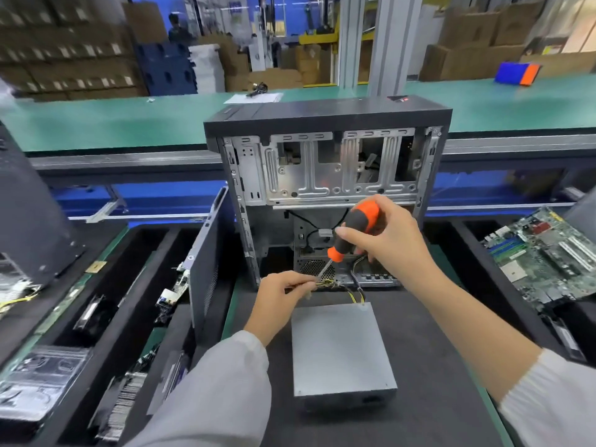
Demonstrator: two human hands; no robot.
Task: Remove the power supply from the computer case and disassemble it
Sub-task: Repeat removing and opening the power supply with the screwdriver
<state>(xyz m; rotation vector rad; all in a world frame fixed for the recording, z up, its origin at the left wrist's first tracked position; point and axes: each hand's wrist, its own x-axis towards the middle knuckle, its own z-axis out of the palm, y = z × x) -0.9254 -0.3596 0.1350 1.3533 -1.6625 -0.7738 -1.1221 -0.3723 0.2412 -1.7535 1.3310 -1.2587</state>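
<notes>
Centre frame: case (325,156), open side toward the camera, standing upright on a dark mat (435,366). Matte black shell, bare stamped steel inside — ribbed drive cage with round and slotted holes across the upper half. Lower half in shadow; thin black cables loop there, ends hard to trace.

Lower centre: PSU (343,351), a plain grey sheet-metal box, flat on the mat just in front of the case, out of it. Smooth top, small screw dimples at the corners. Near face dark and blurred. Yellow and black wires (356,296) run from its far edge up toward the case mouth.

Right hand (383,240), centre right, curled around a screwdriver (353,232) — black rubbery grip with orange ends, thin steel shaft slanting down-left. Tip hidden among the wires.

Left hand (280,300), just left of the wires, fingers pinched on the bundle beside the shaft. Exactly what is gripped is too small to tell. Both sleeves pale, cut off at the lower edge.

Left of the case: dark side panel (206,272) on edge, perforated. Lower left: black foam tray (106,321) with blurred parts. Right edge: green motherboard (548,256), tilted, partly cut off. Top of frame: green bench and brown cartons, soft with blur.
</notes>
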